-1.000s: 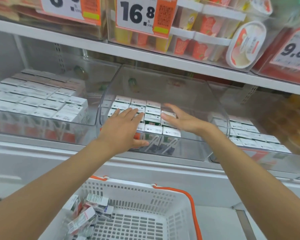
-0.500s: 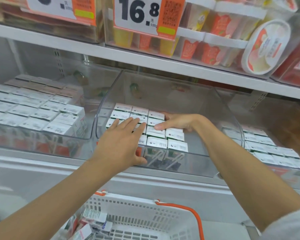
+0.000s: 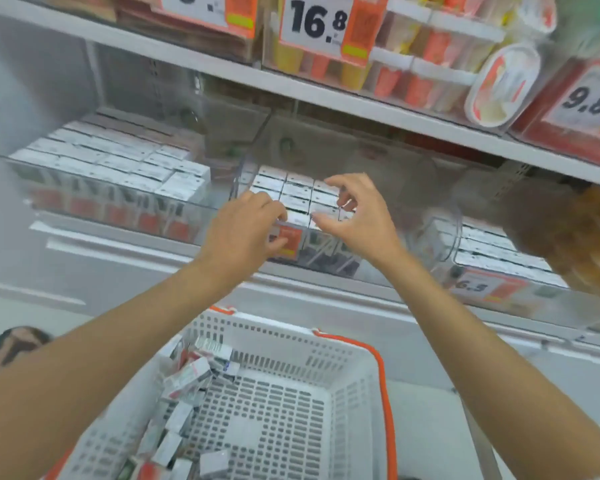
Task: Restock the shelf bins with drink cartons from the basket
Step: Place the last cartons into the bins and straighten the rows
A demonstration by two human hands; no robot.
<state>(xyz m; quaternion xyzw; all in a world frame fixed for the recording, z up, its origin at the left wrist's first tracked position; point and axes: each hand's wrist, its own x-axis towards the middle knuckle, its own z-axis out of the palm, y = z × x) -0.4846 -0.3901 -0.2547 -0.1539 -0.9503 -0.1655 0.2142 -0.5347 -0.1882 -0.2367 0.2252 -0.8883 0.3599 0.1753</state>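
Several cartons (image 3: 187, 379) lie loose in the left part of the basket (image 3: 291, 337) below me, not yet shelved. Further up, my left hand (image 3: 243, 233) grips the front wall of the middle bin (image 3: 326, 261), fingers over its rim; my right hand (image 3: 361, 216) hovers just beside it, half curled, holding nothing. I judge I should keep the bin steady and push the rows (image 3: 295, 188) inside tight and level. Half a second ago the right hand lay on those rows and the left fingers were flat.
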